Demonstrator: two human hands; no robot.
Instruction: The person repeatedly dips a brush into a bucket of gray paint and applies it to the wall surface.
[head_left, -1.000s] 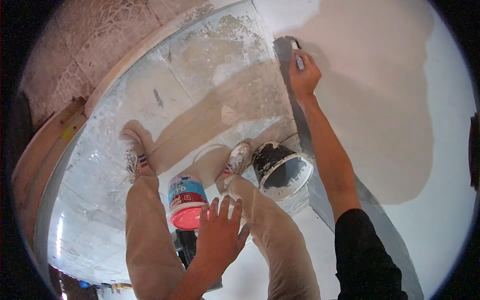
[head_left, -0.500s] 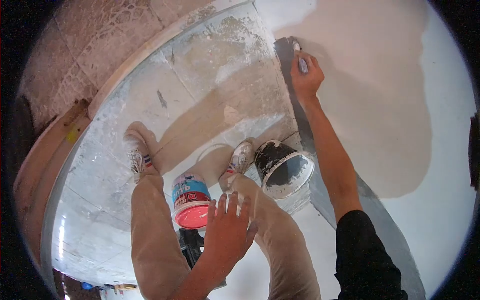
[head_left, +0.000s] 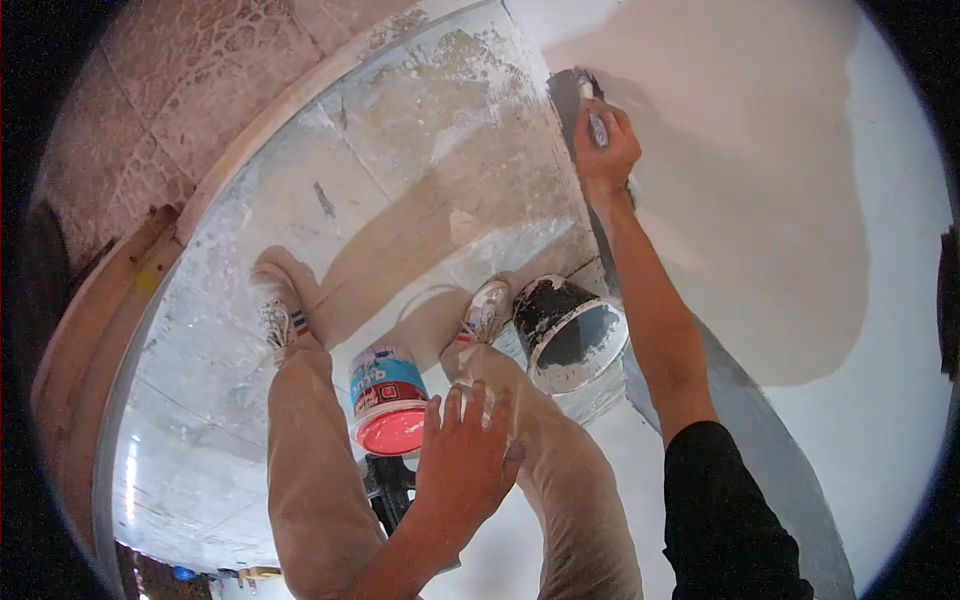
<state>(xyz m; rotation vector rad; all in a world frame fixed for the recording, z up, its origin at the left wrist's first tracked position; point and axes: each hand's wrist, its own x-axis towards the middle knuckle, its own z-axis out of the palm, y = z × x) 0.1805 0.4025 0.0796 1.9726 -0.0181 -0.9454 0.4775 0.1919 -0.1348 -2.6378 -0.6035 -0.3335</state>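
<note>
My right hand (head_left: 610,160) grips the handle of a paintbrush (head_left: 586,88). The bristles meet the dark grey painted strip (head_left: 567,108) along the foot of the white wall, near the strip's far end. Fingers stretched, my left hand (head_left: 465,445) rests at the inner side of my right knee and holds nothing. Beside my right shoe is a black, paint-smeared bucket (head_left: 548,305), with grey inside and a pale crusted rim. Between my legs stands a paint tub (head_left: 388,385) with a blue and red label and a red top.
Paint-splashed tiles (head_left: 400,150) make up the floor, which ends at a curved edge (head_left: 270,110) on the left. Beyond it lies a brown tiled surface (head_left: 220,80). A black object (head_left: 388,482) sits below the tub. My shadow covers part of the wall (head_left: 760,200).
My right hand and the brush have shifted slightly left and up along the grey strip. My left hand stays over the knee, with a small shift in view.
</note>
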